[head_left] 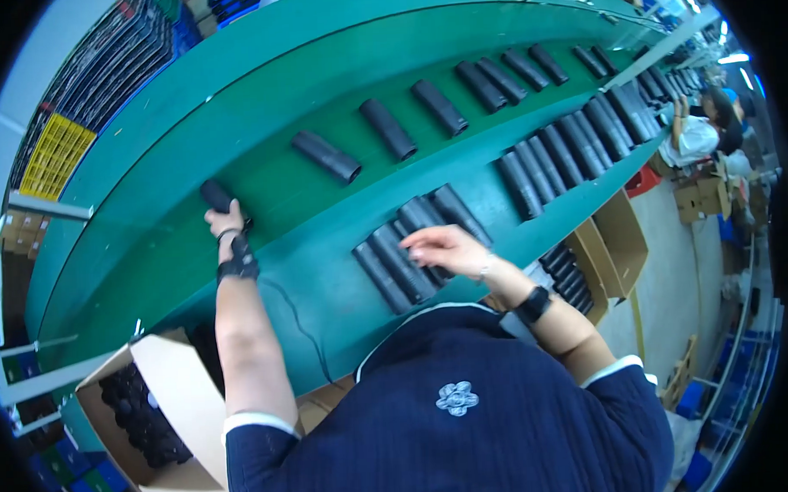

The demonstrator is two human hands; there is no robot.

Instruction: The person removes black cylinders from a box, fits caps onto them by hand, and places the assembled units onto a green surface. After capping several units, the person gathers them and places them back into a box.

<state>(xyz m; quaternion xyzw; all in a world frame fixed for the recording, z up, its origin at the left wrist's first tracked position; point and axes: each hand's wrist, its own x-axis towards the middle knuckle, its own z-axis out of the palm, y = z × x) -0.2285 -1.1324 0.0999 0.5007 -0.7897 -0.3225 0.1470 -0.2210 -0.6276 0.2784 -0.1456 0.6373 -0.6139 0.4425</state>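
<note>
At the far left my left hand (226,219), arm stretched out, closes round the near end of a black cylinder (215,196) on the green belt. A strap wraps that wrist. My right hand (446,250) hovers over a group of black cylinders (378,277) lying side by side on the green ledge, in front of my chest. Its fingers are loosely bent, thumb a little apart, with nothing visible in them. It partly hides the cylinders beneath. More black cylinders (326,156) lie spaced along the belt, running to the far right.
Another row of black cylinders (564,153) lies on the ledge to the right. An open carton (195,400) of black parts stands lower left, and another carton (615,247) with cylinders at right. A thin cable (303,323) crosses the ledge. A co-worker (698,131) is at the far right.
</note>
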